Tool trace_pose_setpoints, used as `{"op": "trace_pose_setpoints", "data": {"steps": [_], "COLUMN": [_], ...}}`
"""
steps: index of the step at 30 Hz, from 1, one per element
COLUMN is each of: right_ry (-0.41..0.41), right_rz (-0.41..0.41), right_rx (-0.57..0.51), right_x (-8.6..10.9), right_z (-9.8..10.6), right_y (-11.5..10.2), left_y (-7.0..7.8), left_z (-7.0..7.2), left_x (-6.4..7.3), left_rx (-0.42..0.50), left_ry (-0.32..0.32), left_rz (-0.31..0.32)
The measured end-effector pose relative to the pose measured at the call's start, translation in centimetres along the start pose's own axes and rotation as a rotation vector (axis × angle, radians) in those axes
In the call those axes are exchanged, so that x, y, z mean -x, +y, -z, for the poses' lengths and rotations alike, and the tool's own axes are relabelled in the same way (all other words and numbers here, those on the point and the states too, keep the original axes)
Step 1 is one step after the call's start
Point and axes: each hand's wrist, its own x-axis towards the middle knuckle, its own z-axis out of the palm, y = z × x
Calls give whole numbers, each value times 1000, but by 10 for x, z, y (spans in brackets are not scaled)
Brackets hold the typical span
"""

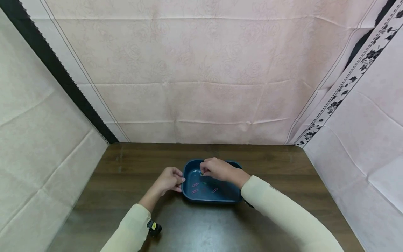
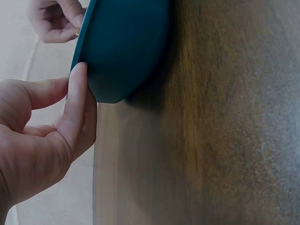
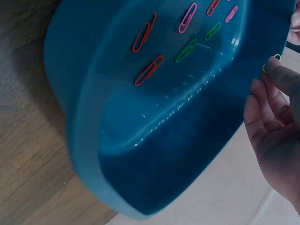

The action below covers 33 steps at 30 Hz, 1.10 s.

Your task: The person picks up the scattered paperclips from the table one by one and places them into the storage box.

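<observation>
My left hand (image 1: 171, 180) pinches the left rim of a blue plastic tray (image 1: 207, 200) between thumb and fingers. Over the tray's back part, my right hand (image 1: 218, 168) holds a yellow paper clip (image 3: 277, 57) between thumb and fingertip. Several paper clips lie spread on the tray's floor. In the right wrist view they include a red paper clip (image 3: 149, 71), a green paper clip (image 3: 186, 50) and a pink paper clip (image 3: 187, 18). From the left wrist, the tray's outer wall (image 2: 126, 47) hides the clips inside.
The tray stands on a brown wooden table (image 1: 126, 196) with rounded back corners. Pale patterned cloth (image 1: 201, 70) hangs behind it and along both sides. A black wrist device (image 1: 154, 228) sits at the left sleeve cuff.
</observation>
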Motion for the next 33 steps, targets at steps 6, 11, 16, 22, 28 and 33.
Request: {"op": "trace_pose_setpoints", "data": {"steps": [6,11,16,22,28,33], "right_ry": [-45,-54,-66,-90,-112,-138], "right_rz": [-13,3,-1,-14,-23,-49], "right_rx": [-2,30,58,100,121,115], "right_x": [-10,-18,-23,-31,-37,-38], "right_z": [-9,-14,-18,-22,-25,-24], "right_y": [-2,-2,-1,-1,-1,1], "left_y": [0,0,1,0,-1,0], "left_z": [-1,-1,-1,0,0,0], "left_x": [-1,-1,0,0,-1,-1], "left_rx": [15,12,12,13,9,6], "left_ry": [-8,-4,-6,-4,-5,-6], "left_rz": [6,-1,-1,-4,-5,-1]}}
